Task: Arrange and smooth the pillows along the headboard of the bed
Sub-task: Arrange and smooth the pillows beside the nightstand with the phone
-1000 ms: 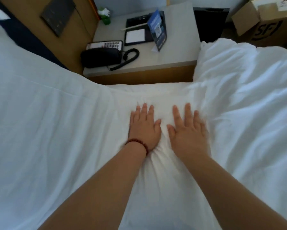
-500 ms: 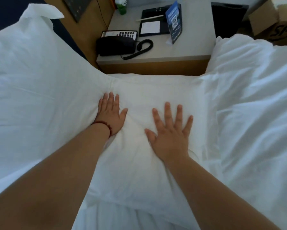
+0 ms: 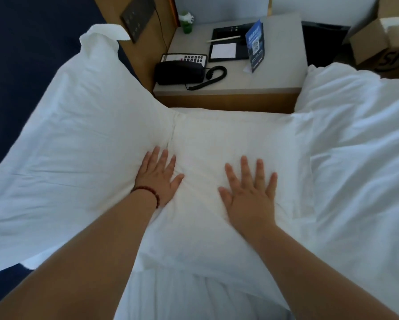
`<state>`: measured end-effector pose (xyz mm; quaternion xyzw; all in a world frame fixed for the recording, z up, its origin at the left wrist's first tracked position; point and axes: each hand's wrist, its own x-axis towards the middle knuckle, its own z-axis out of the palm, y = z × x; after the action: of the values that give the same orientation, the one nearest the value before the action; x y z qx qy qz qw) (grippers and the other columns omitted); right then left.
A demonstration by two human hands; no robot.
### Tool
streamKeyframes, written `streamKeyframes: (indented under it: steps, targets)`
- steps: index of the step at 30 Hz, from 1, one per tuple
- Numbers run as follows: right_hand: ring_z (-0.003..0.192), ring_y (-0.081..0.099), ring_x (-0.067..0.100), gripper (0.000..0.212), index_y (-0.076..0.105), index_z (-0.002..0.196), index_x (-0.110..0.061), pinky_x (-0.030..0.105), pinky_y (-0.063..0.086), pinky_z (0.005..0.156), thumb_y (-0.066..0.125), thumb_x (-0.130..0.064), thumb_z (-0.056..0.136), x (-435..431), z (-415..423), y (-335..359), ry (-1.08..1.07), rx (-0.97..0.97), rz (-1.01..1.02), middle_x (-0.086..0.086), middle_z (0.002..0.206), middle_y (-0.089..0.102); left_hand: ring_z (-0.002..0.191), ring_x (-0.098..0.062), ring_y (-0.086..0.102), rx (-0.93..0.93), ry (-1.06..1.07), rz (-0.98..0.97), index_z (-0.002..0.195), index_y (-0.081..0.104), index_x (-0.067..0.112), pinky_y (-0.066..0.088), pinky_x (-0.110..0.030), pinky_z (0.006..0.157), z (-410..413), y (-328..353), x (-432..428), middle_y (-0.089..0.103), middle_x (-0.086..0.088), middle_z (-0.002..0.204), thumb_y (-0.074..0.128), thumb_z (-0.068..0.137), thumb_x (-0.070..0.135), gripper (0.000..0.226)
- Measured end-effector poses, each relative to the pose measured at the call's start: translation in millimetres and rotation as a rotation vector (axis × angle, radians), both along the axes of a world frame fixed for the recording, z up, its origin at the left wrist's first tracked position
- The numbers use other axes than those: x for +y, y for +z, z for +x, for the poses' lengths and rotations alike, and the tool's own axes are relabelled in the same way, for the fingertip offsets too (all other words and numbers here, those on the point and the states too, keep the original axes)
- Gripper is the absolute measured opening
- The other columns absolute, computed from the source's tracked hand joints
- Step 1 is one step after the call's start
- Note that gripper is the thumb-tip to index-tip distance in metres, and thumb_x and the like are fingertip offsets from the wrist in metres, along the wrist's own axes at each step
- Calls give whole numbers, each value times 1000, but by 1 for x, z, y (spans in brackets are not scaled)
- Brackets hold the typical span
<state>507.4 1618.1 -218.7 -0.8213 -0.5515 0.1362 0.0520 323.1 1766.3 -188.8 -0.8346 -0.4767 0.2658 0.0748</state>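
A white pillow (image 3: 217, 144) lies flat in the middle of the bed. My left hand (image 3: 158, 177), with a bead bracelet at the wrist, presses flat on its left side where it meets a second, larger white pillow (image 3: 78, 135) leaning against the dark blue headboard (image 3: 20, 54). Flat on the middle pillow's right half rests my right hand (image 3: 249, 195), fingers spread. Neither hand holds anything.
A rumpled white duvet (image 3: 360, 158) rises on the right. Beyond the pillows stands a bedside table (image 3: 274, 77) with a black telephone (image 3: 180, 69), a notepad tray (image 3: 226, 46), a blue card (image 3: 255, 46) and a green bottle (image 3: 187, 21). A cardboard box (image 3: 383, 40) sits at far right.
My hands have slid apart across the middle pillow, the left toward the seam with the big pillow, the right outward with fingers spread. The view has pulled back, showing more of the headboard.
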Motion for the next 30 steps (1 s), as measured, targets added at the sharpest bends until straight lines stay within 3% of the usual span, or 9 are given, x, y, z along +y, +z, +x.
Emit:
streamKeyframes:
  steps: [3, 6, 9, 13, 15, 17, 20, 25, 30]
  targets:
    - [150, -11, 38, 76, 15, 155, -41, 65, -8, 115, 10, -77, 88, -36, -34, 7, -15, 60, 61, 3, 165, 1, 151, -21, -13, -74, 33, -61, 158, -1, 17, -16, -39, 120, 7, 12, -3, -5, -5, 166, 2, 100, 54, 69]
    - [149, 6, 41, 78, 25, 154, -35, 69, 8, 113, 18, -77, 89, -68, -60, -3, 32, 32, 73, 6, 164, 15, 151, -28, 15, -350, 14, -30, 157, 19, 13, 2, -42, 121, 0, 20, -45, 20, -10, 163, 1, 95, 52, 75]
    - [149, 13, 40, 75, 28, 153, -36, 69, 14, 112, 21, -76, 90, -70, -60, -16, 21, -23, 91, 5, 163, 21, 143, -40, 33, -504, -58, -5, 151, 38, 17, 17, -50, 116, -28, 1, -100, 35, -18, 156, 23, 95, 54, 70]
    - [150, 7, 38, 76, 18, 154, -40, 69, 8, 112, 19, -77, 88, -52, -61, -34, -8, -58, 40, 3, 164, 16, 151, -34, 11, -475, -12, -47, 157, 16, 27, -1, -42, 119, -37, -17, -95, 13, -11, 165, 14, 96, 59, 69]
    - [151, -7, 35, 76, 4, 154, -42, 68, -2, 113, 9, -78, 88, -47, -63, -40, -32, -85, 5, 0, 166, 3, 152, -27, -7, -427, -12, -89, 157, -2, 32, -10, -41, 120, -30, -26, -82, -5, -5, 166, 9, 99, 58, 65]
    - [149, -18, 32, 76, -6, 153, -43, 66, -10, 113, 2, -78, 87, -46, -64, -41, -40, -115, -20, -3, 165, -11, 151, -25, -12, -386, 1, -152, 157, -8, 32, -14, -41, 119, -25, -29, -77, -11, -3, 166, 10, 100, 57, 64]
    - [148, -23, 30, 75, -9, 152, -44, 64, -11, 114, 1, -78, 86, -51, -68, -37, -58, -140, -26, -5, 163, -18, 152, -26, -11, -347, -23, -209, 157, -10, 29, -15, -42, 119, -28, -27, -80, -13, -5, 165, 10, 101, 56, 65]
    - [152, -6, 25, 71, 12, 157, -34, 55, 1, 120, 12, -68, 94, -92, -91, -30, -148, -127, 131, -3, 165, -1, 152, -29, -4, -503, -82, -147, 158, -4, 22, -7, -43, 121, -49, -20, -104, -5, -10, 166, 19, 102, 51, 67]
    - [152, -8, 25, 81, 1, 158, -29, 57, 5, 119, 32, -65, 92, -165, -142, -57, -253, -78, 74, -1, 165, -12, 150, -39, 8, -674, -131, -107, 156, 16, 7, 0, -48, 120, -82, -40, -166, 10, -20, 163, 34, 93, 45, 76]
